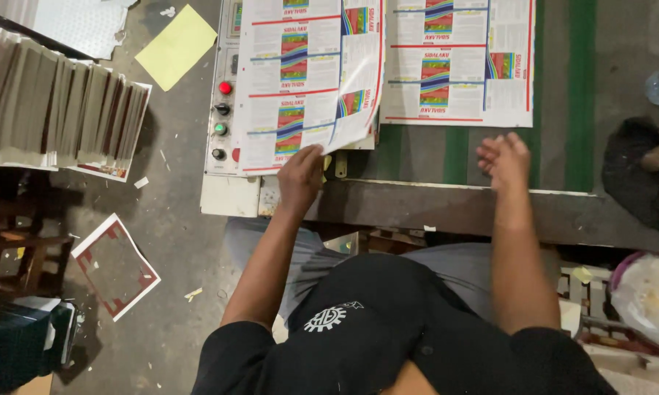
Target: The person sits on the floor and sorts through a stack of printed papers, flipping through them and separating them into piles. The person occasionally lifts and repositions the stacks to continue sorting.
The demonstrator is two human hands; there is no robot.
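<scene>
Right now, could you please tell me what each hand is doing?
Left hand: shut on the printed sheet, lifting its corner.
Right hand: open, holding nothing.

Printed sheet (311, 80): white, multicoloured label panels, flat on its stack. Right edge curls upward above the pinched lower corner.

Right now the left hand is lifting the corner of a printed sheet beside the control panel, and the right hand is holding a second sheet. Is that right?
Not quite. In the head view the left hand does lift the corner of a printed sheet beside the control panel, but the right hand holds nothing: it hovers open over the green belt, just below the second sheet.
</scene>
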